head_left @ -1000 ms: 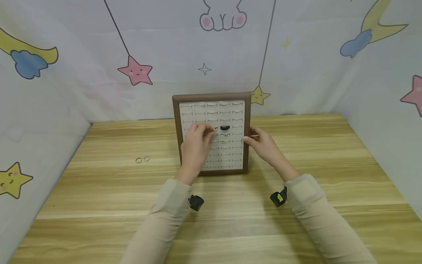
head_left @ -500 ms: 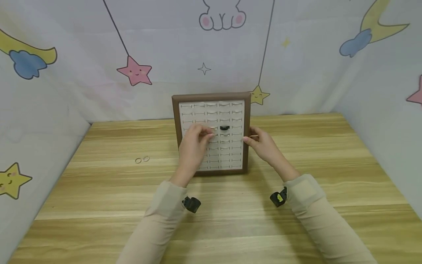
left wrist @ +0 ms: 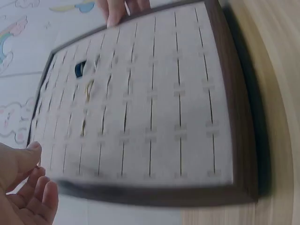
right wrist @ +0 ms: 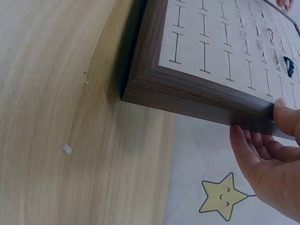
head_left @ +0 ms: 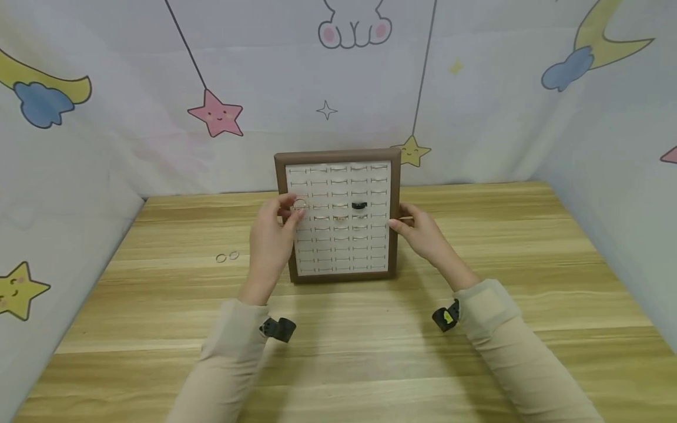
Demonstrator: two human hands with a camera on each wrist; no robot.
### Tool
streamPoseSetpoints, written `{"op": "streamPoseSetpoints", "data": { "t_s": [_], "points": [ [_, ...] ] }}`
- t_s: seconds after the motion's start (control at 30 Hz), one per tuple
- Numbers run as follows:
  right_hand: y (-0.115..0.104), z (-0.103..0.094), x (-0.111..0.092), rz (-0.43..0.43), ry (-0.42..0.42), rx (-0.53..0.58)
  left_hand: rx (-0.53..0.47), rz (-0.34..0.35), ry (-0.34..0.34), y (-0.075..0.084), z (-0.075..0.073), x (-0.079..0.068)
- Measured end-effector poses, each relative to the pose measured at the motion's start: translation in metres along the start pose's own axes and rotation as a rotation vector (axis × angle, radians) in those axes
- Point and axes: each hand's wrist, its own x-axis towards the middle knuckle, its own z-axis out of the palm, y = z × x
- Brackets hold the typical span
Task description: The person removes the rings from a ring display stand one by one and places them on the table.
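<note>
A ring display board [head_left: 338,249] with a brown wooden frame and a white slotted face stands upright on the table. My left hand [head_left: 268,244] is at its left edge, thumb and index finger pinching a thin ring [head_left: 300,204] in front of the face. My right hand [head_left: 425,238] grips the right side of the frame [right wrist: 197,105], thumb at the front and fingers behind. A wide black ring [head_left: 359,205] sits in a slot right of the middle. A gold-toned ring [left wrist: 89,89] and several thin rings sit in slots near it.
Two thin rings [head_left: 221,258] lie side by side on the wooden table [head_left: 158,305], left of the board. Behind the table hangs a pale cloth backdrop [head_left: 264,70] with stars and moons. Each wrist wears a small black camera [head_left: 285,330].
My left hand has moved left from the board's middle to its left edge, uncovering slots and rings there. A ring now shows between its fingertips. The right hand keeps its hold.
</note>
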Motion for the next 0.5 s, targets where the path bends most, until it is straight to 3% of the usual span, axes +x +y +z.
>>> {"op": "streamPoseSetpoints", "data": {
  "t_s": [0.5],
  "points": [
    [0.000,0.000,0.000,0.003,0.006,0.020,0.181,-0.127,0.077,-0.084,-0.055,0.006]
  ]
}}
